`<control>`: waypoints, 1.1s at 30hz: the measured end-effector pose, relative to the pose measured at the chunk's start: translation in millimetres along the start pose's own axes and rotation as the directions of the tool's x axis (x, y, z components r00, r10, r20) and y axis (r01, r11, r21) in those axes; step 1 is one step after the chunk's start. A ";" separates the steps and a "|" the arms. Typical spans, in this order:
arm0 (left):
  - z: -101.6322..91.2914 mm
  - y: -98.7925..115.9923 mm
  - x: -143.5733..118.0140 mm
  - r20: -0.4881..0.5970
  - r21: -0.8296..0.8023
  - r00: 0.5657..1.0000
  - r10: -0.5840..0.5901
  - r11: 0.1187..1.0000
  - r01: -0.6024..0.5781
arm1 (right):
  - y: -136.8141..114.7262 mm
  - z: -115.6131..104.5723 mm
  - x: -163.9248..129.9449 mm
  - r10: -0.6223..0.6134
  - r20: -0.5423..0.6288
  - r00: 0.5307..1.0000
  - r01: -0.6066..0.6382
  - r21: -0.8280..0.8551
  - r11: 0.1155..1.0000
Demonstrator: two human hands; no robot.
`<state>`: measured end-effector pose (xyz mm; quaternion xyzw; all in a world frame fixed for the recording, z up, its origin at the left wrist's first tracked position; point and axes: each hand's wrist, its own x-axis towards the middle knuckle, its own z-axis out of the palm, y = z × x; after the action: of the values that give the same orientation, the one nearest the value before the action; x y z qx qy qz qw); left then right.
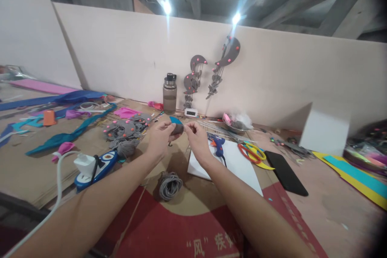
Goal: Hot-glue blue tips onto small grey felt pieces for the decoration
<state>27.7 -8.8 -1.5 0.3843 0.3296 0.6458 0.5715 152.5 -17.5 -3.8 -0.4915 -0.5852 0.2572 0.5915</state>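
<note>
Here my left hand (159, 137) and my right hand (196, 136) meet above the middle of the surface (320, 201), both raised a little off it. My left hand is closed around a small grey and blue felt piece (176, 125), fingers curled under it and thumb on top. My right hand pinches at the same piece from the other side, thumb and forefinger drawn together; whether they grip the felt itself or a thin thread at its edge I cannot tell.

Below my hands a coil of grey yarn (170, 185) lies on the brown cardboard (42, 169). Just to the right of my right wrist sits a white sheet (238, 165) with a blue glue gun (218, 145) on it, and red and yellow scissors (250, 153) beside that. A black phone (286, 173) lies farther right. To my left are a heap of grey felt shapes with pink dots (127, 129) and a white plug on a blue power strip (93, 165). A grey water bottle (169, 93) stands near the back wall.
</note>
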 end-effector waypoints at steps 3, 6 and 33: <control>0.5 0.1 -1.6 0.006 -0.002 1.000 -0.023 1.000 0.023 | -1.2 -1.6 0.7 -0.049 -0.046 0.998 0.045 -0.089 0.995; 1.0 -0.6 -2.6 0.026 -0.001 0.999 -0.032 0.999 0.032 | -0.8 -2.5 0.9 -0.048 -0.063 0.997 0.041 -0.104 0.994; -13.6 -12.0 12.3 0.222 0.112 0.953 -0.204 0.977 0.183 | 13.5 -5.3 10.9 0.343 0.064 0.937 -0.347 0.273 0.897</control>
<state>21.0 5.1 -17.0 0.4483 0.3253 0.5217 0.6489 163.1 -4.3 -10.0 -0.4967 -0.4507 0.4415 0.5960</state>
